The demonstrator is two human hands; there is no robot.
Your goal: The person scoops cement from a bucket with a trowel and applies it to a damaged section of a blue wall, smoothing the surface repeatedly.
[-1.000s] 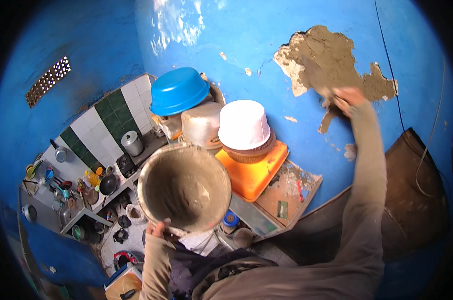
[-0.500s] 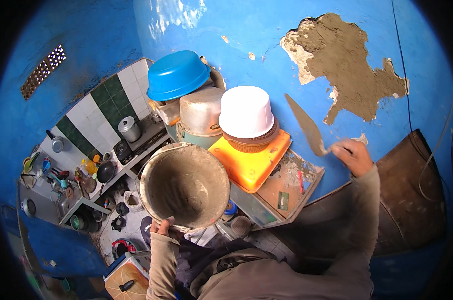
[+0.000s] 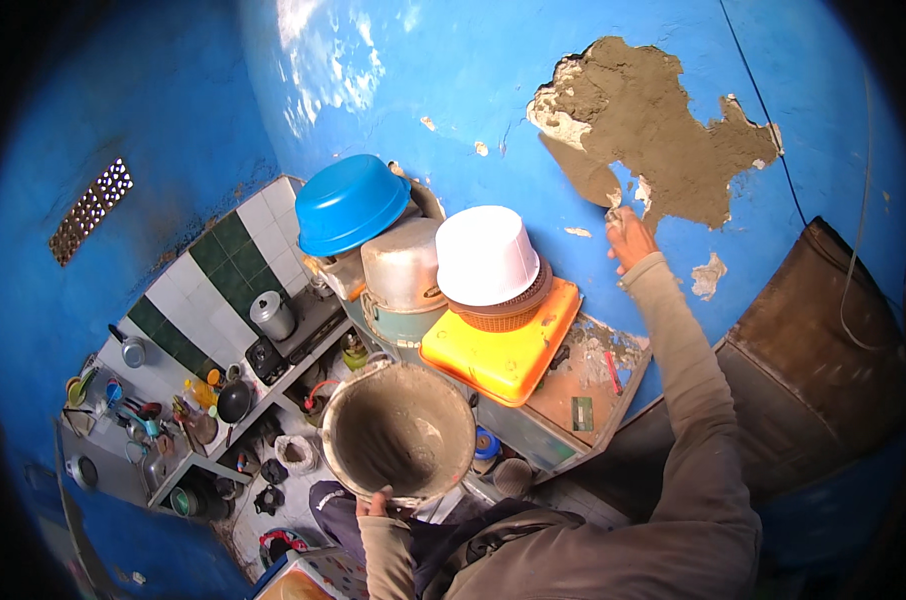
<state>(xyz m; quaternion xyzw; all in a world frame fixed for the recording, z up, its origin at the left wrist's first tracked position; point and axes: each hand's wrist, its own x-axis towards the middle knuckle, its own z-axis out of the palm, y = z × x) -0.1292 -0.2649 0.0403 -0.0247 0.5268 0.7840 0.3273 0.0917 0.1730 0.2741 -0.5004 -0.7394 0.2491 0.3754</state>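
Note:
My right hand is closed round the handle of a pointed trowel. The blade lies up against the blue wall, at the lower left edge of a rough patch of grey-brown mortar; whether it presses on the wall I cannot tell. Pale bare plaster shows along that edge of the patch. My left hand grips the near rim of a mortar-smeared bucket, held tilted in front of my body. Its inside is coated with wet-looking residue. Most of the left fingers are hidden beneath the rim.
Below the patch stands a cabinet bearing an orange tray, a white tub and a brown basket. Beside these, a blue basin tops large pots. A cluttered kitchen counter runs along the left. A cable hangs at right.
My right hand has raised the trowel up and left from below the patch to its lower left edge. The bucket sits lower and farther right in view, as the view itself has shifted.

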